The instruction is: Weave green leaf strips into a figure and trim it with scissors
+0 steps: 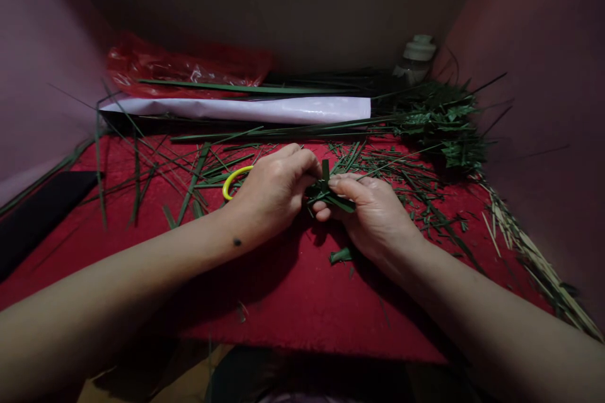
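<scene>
Both hands meet over the middle of a red cloth (293, 289). My left hand (274, 192) is closed, its fingers pinching a small folded piece of green leaf strips (326, 192). My right hand (371, 214) is closed on the same leaf piece from the right, thumb pressed along a strip. One strip end sticks up between the two hands. A yellow loop handle (234, 179), probably of scissors, shows just behind my left hand, partly hidden by it.
Loose green leaf strips (189, 170) lie scattered over the cloth. A pile of folded leaf pieces (444, 126) sits at the back right, beside a white jar (416, 56). A white paper roll (246, 108) and a red plastic bag (184, 66) lie behind. Pale dry stalks (529, 252) line the right edge.
</scene>
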Motion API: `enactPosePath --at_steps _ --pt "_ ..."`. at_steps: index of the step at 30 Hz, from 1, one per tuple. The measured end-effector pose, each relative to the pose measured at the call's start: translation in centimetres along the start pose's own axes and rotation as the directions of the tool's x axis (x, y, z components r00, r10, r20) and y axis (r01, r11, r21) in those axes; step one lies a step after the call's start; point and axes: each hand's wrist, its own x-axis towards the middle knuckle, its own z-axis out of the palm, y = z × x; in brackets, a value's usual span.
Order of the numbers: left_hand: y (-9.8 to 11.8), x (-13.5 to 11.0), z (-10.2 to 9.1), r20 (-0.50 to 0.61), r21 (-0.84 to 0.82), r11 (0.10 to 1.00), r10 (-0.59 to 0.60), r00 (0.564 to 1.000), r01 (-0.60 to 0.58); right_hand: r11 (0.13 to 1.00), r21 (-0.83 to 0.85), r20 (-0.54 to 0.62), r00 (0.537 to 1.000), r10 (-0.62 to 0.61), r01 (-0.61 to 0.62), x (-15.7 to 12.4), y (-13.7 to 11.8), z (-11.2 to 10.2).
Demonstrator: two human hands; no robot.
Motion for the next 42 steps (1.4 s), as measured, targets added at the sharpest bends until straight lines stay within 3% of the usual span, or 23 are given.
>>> enactPosePath --at_steps 10,24,42 --pt "-0.04 -0.03 -0.16 -0.001 -0.074 0.997 -0.029 1.0 0.028 0.998 0.045 0.079 0.996 0.039 -0.043 0.18 -0.19 -0.23" --pt "0.11 -0.27 -0.01 -0.046 0.048 0.999 0.02 0.999 -0.018 0.994 0.093 0.068 0.997 0.045 -0.051 0.15 -0.37 -0.17" --pt "0.34 -0.05 -0.61 0.009 -0.043 0.999 -0.012 1.0 0.012 0.994 0.082 0.129 0.99 0.058 -0.069 0.25 -0.24 -0.55"
